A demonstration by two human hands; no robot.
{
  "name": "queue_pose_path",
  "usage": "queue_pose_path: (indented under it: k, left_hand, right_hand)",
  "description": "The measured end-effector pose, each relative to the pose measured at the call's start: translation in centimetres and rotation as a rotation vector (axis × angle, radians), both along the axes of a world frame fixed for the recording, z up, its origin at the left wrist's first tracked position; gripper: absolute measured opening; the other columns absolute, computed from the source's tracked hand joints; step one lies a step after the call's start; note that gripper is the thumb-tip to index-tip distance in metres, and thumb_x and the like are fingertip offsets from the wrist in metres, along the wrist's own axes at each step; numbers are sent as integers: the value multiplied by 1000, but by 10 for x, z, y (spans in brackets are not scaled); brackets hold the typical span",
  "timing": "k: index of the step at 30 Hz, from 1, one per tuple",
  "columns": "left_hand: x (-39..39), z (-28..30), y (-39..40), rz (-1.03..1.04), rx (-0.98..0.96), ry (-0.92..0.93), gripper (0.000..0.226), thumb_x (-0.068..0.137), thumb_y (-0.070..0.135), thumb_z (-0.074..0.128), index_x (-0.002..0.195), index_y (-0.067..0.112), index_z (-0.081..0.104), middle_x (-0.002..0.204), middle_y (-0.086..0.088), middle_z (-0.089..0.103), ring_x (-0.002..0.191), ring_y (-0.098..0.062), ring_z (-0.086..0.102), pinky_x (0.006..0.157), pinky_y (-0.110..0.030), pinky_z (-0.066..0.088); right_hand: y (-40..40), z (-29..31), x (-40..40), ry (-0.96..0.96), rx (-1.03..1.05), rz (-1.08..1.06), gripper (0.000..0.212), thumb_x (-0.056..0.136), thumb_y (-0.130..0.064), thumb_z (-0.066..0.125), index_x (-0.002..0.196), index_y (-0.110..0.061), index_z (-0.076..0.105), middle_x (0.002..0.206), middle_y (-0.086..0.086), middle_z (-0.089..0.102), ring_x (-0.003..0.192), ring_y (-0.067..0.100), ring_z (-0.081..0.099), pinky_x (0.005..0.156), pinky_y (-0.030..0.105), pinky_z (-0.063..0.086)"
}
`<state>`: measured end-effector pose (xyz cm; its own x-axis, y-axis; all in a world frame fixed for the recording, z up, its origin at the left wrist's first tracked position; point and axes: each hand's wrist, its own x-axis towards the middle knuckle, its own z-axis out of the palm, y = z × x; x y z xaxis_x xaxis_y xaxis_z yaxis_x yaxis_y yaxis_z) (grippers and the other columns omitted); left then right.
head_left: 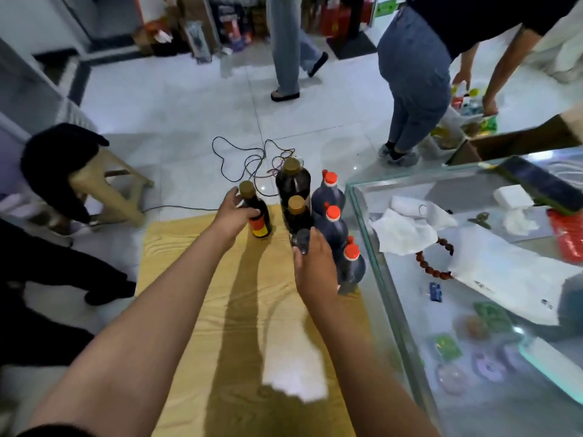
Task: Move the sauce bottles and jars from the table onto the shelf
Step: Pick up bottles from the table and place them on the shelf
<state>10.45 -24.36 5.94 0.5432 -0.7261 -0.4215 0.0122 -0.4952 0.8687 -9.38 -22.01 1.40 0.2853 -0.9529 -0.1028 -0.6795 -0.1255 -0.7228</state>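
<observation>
Head view. The left hand (232,216) curls its fingers round a small gold-capped bottle (257,212) standing upright on the wooden table (252,310). The right hand (314,266) grips a dark, blurred bottle (302,239) beside the red-capped bottles (332,216) and two more gold-capped bottles (293,184), grouped at the table's far right.

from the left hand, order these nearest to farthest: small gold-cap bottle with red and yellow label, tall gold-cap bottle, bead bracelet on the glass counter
1. Small labelled bottle, gripped by the left hand.
2. Tall gold-cap bottle, just right, behind.
3. Bead bracelet, far right on the glass counter.
</observation>
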Motion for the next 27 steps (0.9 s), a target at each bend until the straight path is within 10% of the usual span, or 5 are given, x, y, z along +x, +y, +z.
queue_pose_path:
  k: [9,16,27]
  left_hand:
    - [16,-34,-14,-141,0,-322,36,87,9,70,121,10,60,117,-13,62,94,-25,57,78,-28,42]
    - [-4,-57,-2,-247,-21,-383,39,77,30,79,95,24,45,84,6,60,74,-12,54,64,-29,42]
    - [-40,-56,64,-243,-127,-307,12,79,44,75,89,37,71,88,21,72,85,9,65,66,-5,44]
  right_hand:
    - [-9,-23,-3,-236,134,-99,68,85,-23,79,143,-12,45,143,7,53,132,24,49,111,41,40]
    - [-14,-25,3,-293,189,-174,60,90,-39,70,142,-19,49,143,3,52,132,21,47,111,39,39]
    - [0,-15,-7,-254,167,-33,51,89,-28,73,135,-12,58,128,10,64,120,24,57,100,37,47]
